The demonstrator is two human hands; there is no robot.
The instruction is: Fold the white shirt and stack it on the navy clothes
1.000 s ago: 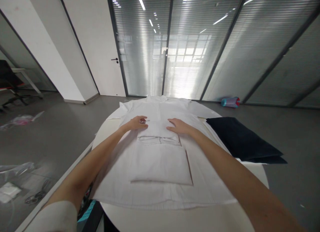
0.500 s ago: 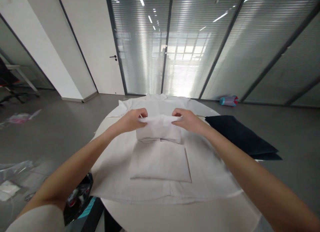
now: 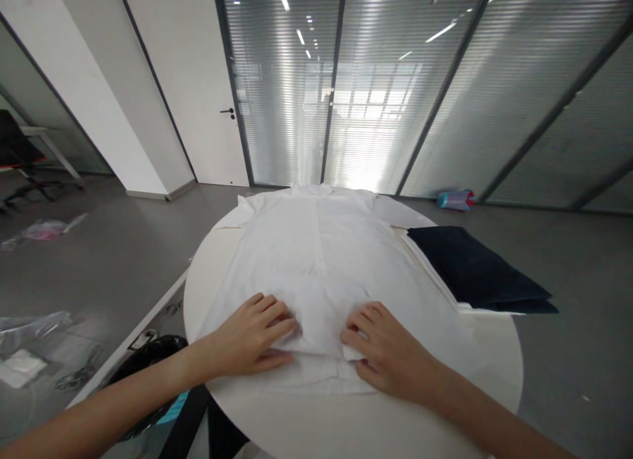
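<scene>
A white shirt (image 3: 301, 231) lies spread on a round white table (image 3: 277, 419), its collar at the far edge and its sleeves out to the sides. On its near part, close to the hem, is folded white cloth (image 3: 319, 324) that blends into the shirt. My left hand (image 3: 262, 334) grips the left side of this cloth, fingers curled over the top and thumb at the near edge. My right hand (image 3: 378, 347) is closed on its right side, with a bit of white fabric showing between the fingers.
Dark navy folded fabric (image 3: 475, 268) lies over the table's right edge, on white cloth. Below left of the table is a black plastic bag (image 3: 158, 353). Clear plastic wrapping (image 3: 34, 330) lies on the floor at left. A blue and red package (image 3: 455, 200) sits by the glass wall.
Both hands have come down and toward me with the white cloth, from mid-shirt to near the hem. The flat folded rectangle seen before is now covered.
</scene>
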